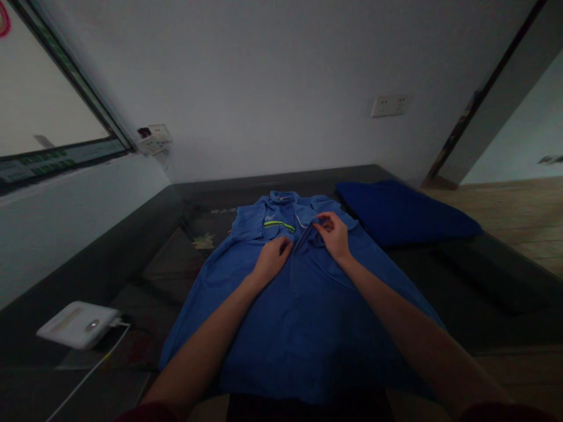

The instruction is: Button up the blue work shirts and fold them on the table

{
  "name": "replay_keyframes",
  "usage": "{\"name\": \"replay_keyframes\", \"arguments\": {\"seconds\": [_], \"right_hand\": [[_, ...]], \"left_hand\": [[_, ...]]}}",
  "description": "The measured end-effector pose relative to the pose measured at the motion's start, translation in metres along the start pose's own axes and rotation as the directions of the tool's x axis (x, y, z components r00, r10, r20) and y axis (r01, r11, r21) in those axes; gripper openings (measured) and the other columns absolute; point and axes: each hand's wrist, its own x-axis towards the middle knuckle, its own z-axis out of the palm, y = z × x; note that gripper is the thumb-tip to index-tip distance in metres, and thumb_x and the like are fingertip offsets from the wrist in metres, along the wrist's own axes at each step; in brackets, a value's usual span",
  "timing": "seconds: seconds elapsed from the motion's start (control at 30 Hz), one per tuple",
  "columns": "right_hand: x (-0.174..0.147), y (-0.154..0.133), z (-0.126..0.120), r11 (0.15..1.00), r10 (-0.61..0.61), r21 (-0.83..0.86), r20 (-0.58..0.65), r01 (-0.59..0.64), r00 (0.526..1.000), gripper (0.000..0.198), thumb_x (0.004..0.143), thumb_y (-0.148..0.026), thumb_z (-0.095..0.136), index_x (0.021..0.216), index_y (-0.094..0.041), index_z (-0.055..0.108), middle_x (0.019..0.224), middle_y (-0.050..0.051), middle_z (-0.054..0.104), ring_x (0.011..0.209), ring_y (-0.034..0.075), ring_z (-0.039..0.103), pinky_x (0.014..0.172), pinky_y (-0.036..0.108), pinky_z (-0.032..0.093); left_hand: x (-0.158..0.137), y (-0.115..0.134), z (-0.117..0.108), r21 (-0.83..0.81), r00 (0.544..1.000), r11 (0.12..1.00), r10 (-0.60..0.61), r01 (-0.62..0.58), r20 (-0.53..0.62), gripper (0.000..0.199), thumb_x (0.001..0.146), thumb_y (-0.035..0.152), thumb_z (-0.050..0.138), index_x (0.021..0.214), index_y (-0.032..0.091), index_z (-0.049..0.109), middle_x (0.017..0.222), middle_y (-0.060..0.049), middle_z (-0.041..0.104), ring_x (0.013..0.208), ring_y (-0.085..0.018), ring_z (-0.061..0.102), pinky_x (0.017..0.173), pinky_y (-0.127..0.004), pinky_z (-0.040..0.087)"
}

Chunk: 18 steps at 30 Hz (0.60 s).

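Dark red sleeves [147, 412] at bottom edge, bare forearms reaching forward over a blue work jacket [281, 328]. Jacket lies spread front-up on a dark tabletop [152, 275], collar toward the wall, yellow-green stripe [279, 224] across one chest pocket. Left hand [272, 256] rests on the jacket near the front opening, fingers curled; cannot tell whether it grips cloth. Right hand [333, 234] pinches the raised front edge between thumb and fingers. Darker blue folded cloth [404, 211] to the right; white power bank [81, 325] at left, cable [90, 372] plugged in.
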Motion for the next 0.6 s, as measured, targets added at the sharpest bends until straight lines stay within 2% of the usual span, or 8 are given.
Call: {"name": "replay_keyframes", "arguments": {"seconds": [0.2, 0.33, 0.4, 0.5, 0.6], "right_hand": [[-0.002, 0.001, 0.003, 0.998, 0.033, 0.058, -0.014, -0.032, 0.999, 0.020, 0.076, -0.028, 0.061, 0.093, -0.018, 0.058, 0.097, 0.006, 0.059, 0.074, 0.016, 0.058, 0.060, 0.027, 0.050], [-0.003, -0.003, 0.003, 0.999, 0.010, 0.047, -0.040, -0.008, 0.999, 0.018, 0.076, -0.025, 0.061, 0.092, -0.019, 0.058, 0.096, 0.007, 0.058, 0.078, 0.017, 0.057, 0.063, 0.029, 0.052], [-0.004, -0.006, 0.002, 0.999, -0.009, 0.037, -0.049, 0.011, 0.999, 0.016, 0.076, -0.024, 0.060, 0.092, -0.019, 0.058, 0.095, 0.006, 0.057, 0.080, 0.018, 0.057, 0.064, 0.030, 0.053], [-0.005, -0.009, 0.002, 0.999, -0.039, 0.024, -0.066, 0.041, 0.997, 0.015, 0.077, -0.022, 0.059, 0.092, -0.019, 0.057, 0.096, 0.007, 0.055, 0.083, 0.019, 0.056, 0.065, 0.030, 0.054], [-0.003, -0.008, 0.003, 0.997, -0.069, 0.034, -0.031, 0.070, 0.997, 0.017, 0.079, -0.019, 0.055, 0.096, -0.020, 0.057, 0.101, 0.008, 0.054, 0.093, 0.019, 0.055, 0.073, 0.032, 0.054]], "left_hand": [[-0.003, 0.017, -0.009, -0.021, 1.000, 0.999, -0.026, 0.026, -0.010, 0.026, 0.090, 0.037, 0.044, 0.079, 0.016, 0.057, 0.067, 0.001, 0.058, 0.060, -0.011, 0.051, 0.056, -0.021, 0.034], [-0.009, 0.024, -0.009, 0.166, 0.980, 0.984, -0.092, 0.062, 0.174, 0.034, 0.086, 0.043, 0.050, 0.066, 0.017, 0.057, 0.060, -0.001, 0.057, 0.056, -0.014, 0.051, 0.053, -0.024, 0.029], [-0.011, 0.026, -0.008, 0.268, 0.965, 0.959, -0.154, 0.093, 0.214, 0.031, 0.085, 0.041, 0.051, 0.066, 0.017, 0.059, 0.062, -0.004, 0.059, 0.058, -0.016, 0.053, 0.053, -0.025, 0.027], [-0.013, 0.025, -0.006, 0.302, 0.964, 0.947, -0.177, 0.111, 0.201, 0.028, 0.086, 0.035, 0.049, 0.069, 0.017, 0.061, 0.065, -0.006, 0.061, 0.060, -0.017, 0.055, 0.053, -0.026, 0.027], [-0.009, 0.015, -0.007, 0.199, 0.975, 0.971, -0.164, 0.133, 0.147, 0.028, 0.085, 0.031, 0.049, 0.063, 0.016, 0.058, 0.060, -0.003, 0.057, 0.057, -0.015, 0.052, 0.053, -0.025, 0.027]]}}
